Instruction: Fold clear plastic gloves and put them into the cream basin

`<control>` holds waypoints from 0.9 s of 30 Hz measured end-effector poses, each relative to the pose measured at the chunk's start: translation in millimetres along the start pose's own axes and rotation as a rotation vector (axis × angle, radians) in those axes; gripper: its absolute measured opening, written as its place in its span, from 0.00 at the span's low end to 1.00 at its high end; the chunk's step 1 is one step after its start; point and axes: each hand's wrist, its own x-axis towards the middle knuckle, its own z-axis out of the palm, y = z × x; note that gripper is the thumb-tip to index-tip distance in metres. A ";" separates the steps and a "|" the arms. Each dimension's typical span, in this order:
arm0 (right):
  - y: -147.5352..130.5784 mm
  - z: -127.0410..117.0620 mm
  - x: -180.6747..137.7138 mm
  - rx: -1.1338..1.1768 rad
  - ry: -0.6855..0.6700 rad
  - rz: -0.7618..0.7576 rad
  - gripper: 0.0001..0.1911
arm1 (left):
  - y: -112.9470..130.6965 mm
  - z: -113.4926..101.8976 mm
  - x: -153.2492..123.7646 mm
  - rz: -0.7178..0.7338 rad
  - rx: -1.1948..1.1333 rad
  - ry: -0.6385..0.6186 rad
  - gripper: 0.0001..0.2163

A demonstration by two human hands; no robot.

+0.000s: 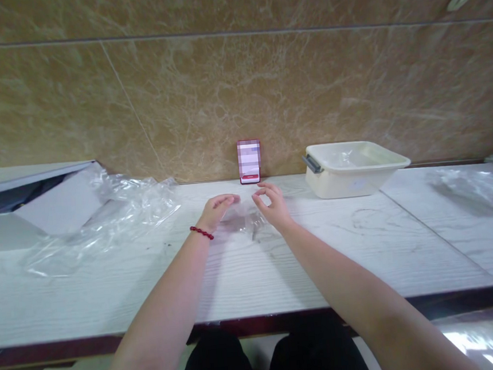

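A small clear plastic bag (252,222) is between my hands, just above or on the white table; its edges are hard to make out. My left hand (218,211), with a red bead bracelet (202,232) at the wrist, has thumb and fingers closed at the bag's left side. From the right, my right hand (275,206) pinches with thumb and forefinger in a ring shape at the bag's upper right. Behind the hands a phone (249,161) leans upright against the wall, its screen lit and blurred.
A cream plastic bin (358,184) with a grey handle stands right of the phone. Crumpled clear plastic (132,212) lies beside an opened white box (62,204) at left. More clear plastic (484,190) lies far right. A marbled wall (204,96) borders the table (255,282).
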 end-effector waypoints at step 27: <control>-30.6 -79.0 80.3 -0.167 -0.220 0.217 0.11 | 80.2 -34.6 34.7 0.092 0.736 -0.024 0.13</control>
